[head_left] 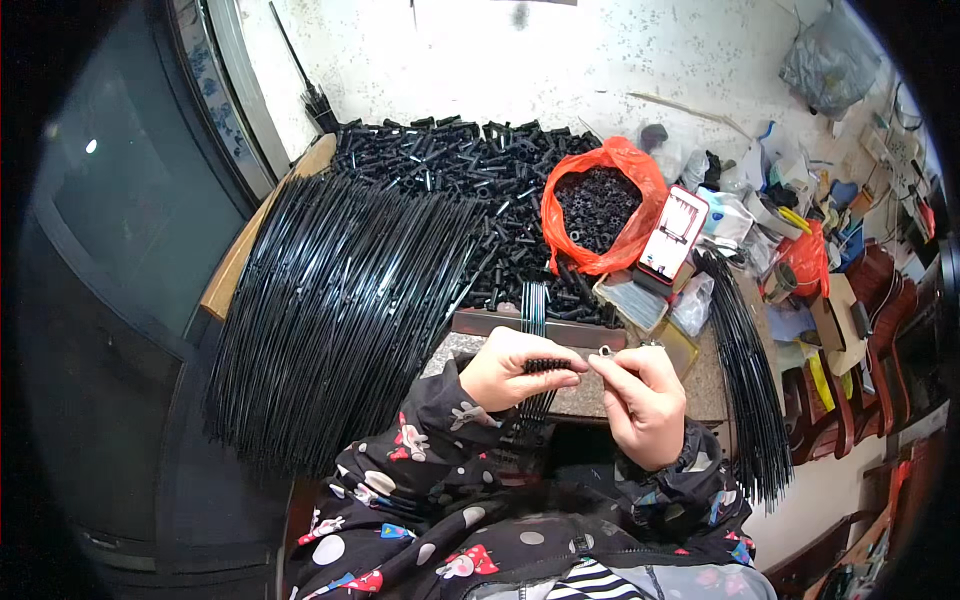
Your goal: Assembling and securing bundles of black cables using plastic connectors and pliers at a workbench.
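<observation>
Currently left hand pinches a short black ribbed tube at near table edge, right hand fingertips closed on a small metal piece just right of it, big fan of black rods left, orange bag of black rings far.

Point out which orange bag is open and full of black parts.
The big orange bag behind the hands, mouth open on small black rings; the smaller orange bag at right shows none.
</observation>
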`<state>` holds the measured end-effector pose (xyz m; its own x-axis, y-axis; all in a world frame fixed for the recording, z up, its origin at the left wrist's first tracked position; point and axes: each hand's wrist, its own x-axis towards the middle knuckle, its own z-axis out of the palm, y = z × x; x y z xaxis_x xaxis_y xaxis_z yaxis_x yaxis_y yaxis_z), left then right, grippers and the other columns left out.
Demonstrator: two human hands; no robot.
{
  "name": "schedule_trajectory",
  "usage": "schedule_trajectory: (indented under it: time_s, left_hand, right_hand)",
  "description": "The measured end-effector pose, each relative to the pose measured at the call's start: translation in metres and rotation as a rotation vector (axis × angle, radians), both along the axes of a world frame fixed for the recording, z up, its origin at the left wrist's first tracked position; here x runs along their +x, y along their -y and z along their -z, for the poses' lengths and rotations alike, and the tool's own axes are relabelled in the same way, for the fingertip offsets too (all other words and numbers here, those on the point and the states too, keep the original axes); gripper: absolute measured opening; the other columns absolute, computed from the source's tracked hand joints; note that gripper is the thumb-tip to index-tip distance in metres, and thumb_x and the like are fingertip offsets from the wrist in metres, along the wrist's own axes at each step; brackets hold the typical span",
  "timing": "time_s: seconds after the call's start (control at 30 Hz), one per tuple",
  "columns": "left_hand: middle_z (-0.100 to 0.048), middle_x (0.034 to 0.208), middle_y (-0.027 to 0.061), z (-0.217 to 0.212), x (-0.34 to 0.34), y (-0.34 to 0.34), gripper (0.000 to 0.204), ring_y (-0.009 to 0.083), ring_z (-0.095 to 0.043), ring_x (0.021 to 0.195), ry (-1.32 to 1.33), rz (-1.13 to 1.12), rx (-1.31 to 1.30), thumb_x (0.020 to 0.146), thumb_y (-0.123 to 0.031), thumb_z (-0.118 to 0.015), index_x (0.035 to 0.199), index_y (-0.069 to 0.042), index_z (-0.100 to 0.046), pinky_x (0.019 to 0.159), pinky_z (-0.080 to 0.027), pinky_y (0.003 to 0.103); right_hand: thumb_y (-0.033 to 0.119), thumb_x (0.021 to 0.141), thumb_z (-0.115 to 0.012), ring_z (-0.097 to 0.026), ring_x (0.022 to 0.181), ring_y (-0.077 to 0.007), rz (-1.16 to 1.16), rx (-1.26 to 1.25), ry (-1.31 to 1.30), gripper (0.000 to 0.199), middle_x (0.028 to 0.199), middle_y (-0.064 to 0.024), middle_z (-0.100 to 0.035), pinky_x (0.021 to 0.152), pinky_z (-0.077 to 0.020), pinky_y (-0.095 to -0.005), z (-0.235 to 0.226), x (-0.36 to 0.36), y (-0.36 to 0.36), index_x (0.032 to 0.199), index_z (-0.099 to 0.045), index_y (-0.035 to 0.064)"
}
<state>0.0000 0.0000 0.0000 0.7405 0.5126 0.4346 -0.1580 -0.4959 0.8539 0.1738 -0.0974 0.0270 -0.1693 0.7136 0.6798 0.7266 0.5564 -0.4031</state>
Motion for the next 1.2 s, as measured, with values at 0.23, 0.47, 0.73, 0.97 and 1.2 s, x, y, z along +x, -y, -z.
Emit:
schedule_trajectory:
  time_s: [0.23, 0.47, 0.73, 0.97, 1.2]
  left_hand:
    - [-0.064, 0.080, 0.0109, -0.002, 0.003, 0.009, 0.020, 0.0172, -0.063, 0.071, 0.039, -0.013, 0.116, 0.075, -0.010, -0.065, 0.093, -0.002, -0.061, 0.065, -0.048, 0.026]
    - [-0.063, 0.084, 0.0119, -0.005, 0.005, 0.008, 0.024, 0.0196, -0.062, 0.075, 0.027, 0.028, 0.144, 0.076, -0.012, -0.064, 0.099, -0.003, -0.059, 0.069, -0.047, 0.027]
    - [-0.062, 0.093, 0.0114, 0.000, 0.004, 0.008, 0.029, 0.0233, -0.060, 0.085, 0.013, 0.024, 0.135, 0.075, -0.013, -0.064, 0.102, -0.005, -0.059, 0.075, -0.047, 0.029]
    - [-0.062, 0.089, 0.0116, -0.003, 0.004, 0.011, 0.027, 0.0240, -0.060, 0.081, 0.004, 0.080, 0.150, 0.077, -0.015, -0.062, 0.101, -0.005, -0.059, 0.071, -0.046, 0.029]
    - [-0.061, 0.090, 0.0104, 0.001, -0.001, 0.007, 0.028, 0.0241, -0.060, 0.083, 0.006, 0.067, 0.172, 0.076, -0.019, -0.063, 0.100, -0.005, -0.058, 0.073, -0.046, 0.030]
  right_hand:
    - [-0.004, 0.057, -0.060, -0.050, 0.072, -0.0245, -0.069, 0.034, 0.120, 0.038, 0.079, -0.0098, -0.051, 0.063, -0.0429, -0.0326, -0.013, -0.001, 0.007, 0.095, -0.061, 0.0019]
    - [-0.005, 0.057, -0.060, -0.051, 0.065, -0.0224, -0.166, 0.061, 0.182, 0.042, 0.076, -0.0064, -0.053, 0.059, -0.0439, -0.0300, -0.019, 0.009, -0.006, 0.097, -0.062, 0.0052]
    - [-0.009, 0.065, -0.058, -0.054, 0.070, -0.0234, -0.160, -0.074, 0.067, 0.033, 0.078, -0.0088, -0.054, 0.063, -0.0445, -0.0282, -0.021, 0.005, 0.004, 0.095, -0.062, 0.0041]
    - [-0.008, 0.066, -0.059, -0.053, 0.069, -0.0204, -0.209, -0.190, -0.057, 0.030, 0.077, -0.0078, -0.054, 0.063, -0.0435, -0.0268, -0.015, 0.008, 0.002, 0.094, -0.062, 0.0045]
    - [-0.006, 0.067, -0.061, -0.052, 0.069, -0.0233, -0.310, -0.113, -0.020, 0.029, 0.075, -0.0077, -0.054, 0.064, -0.0430, -0.0302, -0.025, 0.008, -0.011, 0.093, -0.061, 0.0043]
